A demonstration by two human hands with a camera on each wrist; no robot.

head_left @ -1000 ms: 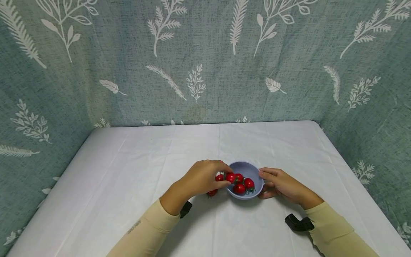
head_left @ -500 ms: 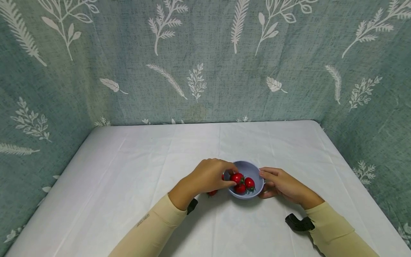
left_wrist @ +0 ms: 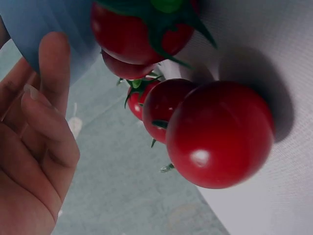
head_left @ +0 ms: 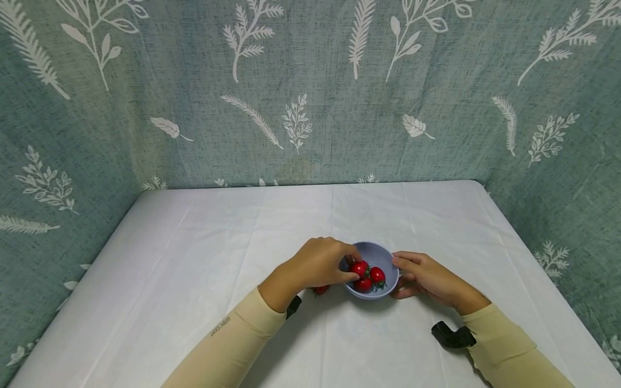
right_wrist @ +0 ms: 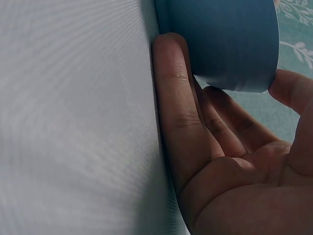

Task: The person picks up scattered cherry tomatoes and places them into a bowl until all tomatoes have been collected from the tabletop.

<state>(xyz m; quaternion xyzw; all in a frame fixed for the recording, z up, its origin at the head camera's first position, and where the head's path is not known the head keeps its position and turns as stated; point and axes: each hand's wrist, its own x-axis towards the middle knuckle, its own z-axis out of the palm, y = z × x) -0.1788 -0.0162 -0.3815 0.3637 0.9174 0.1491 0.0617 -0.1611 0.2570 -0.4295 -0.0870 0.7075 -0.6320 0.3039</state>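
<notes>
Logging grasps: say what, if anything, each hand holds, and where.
The right hand holds the blue bowl by its side and rim. The left hand is at a tomato inside; whether its fingers grip it cannot be told.

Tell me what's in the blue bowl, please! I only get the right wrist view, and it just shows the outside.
Observer: The head view shows red tomatoes inside the blue bowl.
Child: Yum! Where's the other hand?
Observer: The left hand reaches over the bowl's left rim, with one tomato between its thumb and finger.
Child: Are there any outside the bowl?
Observer: Yes, the left wrist view shows several more outside it; the nearest tomato looks biggest there.
</notes>
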